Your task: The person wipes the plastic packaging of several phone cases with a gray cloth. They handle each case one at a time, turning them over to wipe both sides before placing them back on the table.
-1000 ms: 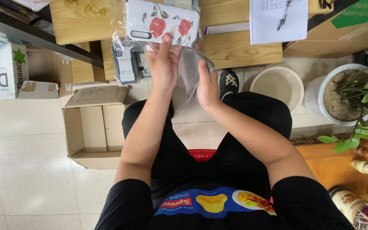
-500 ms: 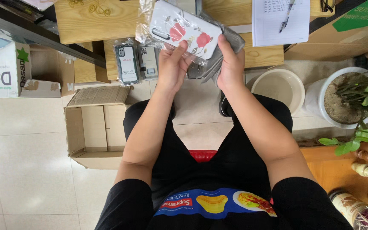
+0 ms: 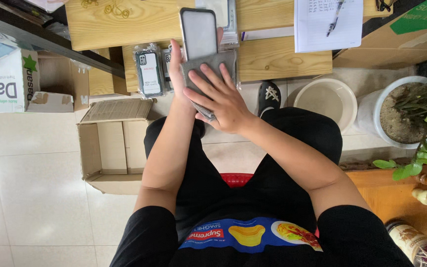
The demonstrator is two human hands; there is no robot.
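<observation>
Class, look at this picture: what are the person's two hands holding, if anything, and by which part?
The left hand grips a phone case by its lower left edge. The right hand lies flat over a grey sleeve covering the case's lower half.

Bright, even daylight (soft shadows), sharp focus.
</observation>
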